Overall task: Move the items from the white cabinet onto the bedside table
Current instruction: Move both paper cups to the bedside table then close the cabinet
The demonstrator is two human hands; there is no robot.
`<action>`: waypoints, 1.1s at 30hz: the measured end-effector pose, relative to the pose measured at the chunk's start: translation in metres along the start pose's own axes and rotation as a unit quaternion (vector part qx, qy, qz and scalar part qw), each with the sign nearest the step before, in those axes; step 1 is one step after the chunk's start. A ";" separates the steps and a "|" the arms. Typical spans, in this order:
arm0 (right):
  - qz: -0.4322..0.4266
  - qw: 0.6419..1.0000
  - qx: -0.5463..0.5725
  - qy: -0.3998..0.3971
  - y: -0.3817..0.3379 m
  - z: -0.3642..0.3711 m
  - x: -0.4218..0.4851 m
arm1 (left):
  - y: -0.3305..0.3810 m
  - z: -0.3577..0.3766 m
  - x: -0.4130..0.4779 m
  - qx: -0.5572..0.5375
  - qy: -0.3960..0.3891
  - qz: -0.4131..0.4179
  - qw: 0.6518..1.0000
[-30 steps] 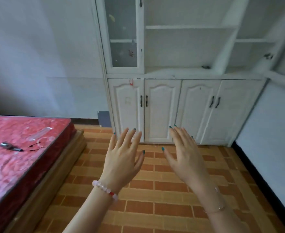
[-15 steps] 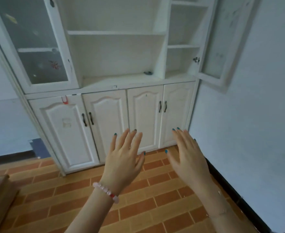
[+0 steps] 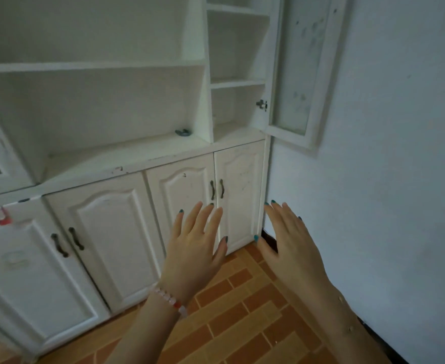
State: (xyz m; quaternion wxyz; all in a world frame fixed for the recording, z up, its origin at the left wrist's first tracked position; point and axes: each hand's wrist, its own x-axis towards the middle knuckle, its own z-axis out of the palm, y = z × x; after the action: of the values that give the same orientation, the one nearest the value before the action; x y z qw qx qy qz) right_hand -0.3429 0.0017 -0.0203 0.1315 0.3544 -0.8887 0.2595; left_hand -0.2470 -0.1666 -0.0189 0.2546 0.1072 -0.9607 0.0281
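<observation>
My left hand (image 3: 193,252) and right hand (image 3: 293,249) are both spread flat, fingers straight and apart, gripping nothing. I hold them side by side in front of the lower doors of the white cabinet (image 3: 111,232). A small dark item (image 3: 183,132) lies on the open shelf above, just beside the upright divider. The glass door (image 3: 300,74) on the right stands open.
</observation>
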 end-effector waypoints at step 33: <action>-0.036 0.998 0.031 -0.048 0.263 0.066 0.333 | 0.048 0.218 0.346 0.019 -0.009 -0.040 0.999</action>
State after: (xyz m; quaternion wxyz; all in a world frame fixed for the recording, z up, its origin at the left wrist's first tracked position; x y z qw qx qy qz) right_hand -0.7681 -0.0603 -0.0328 0.0869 0.4018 -0.8724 0.2644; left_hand -0.6555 -0.2099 -0.0369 0.2450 0.1507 -0.9571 0.0352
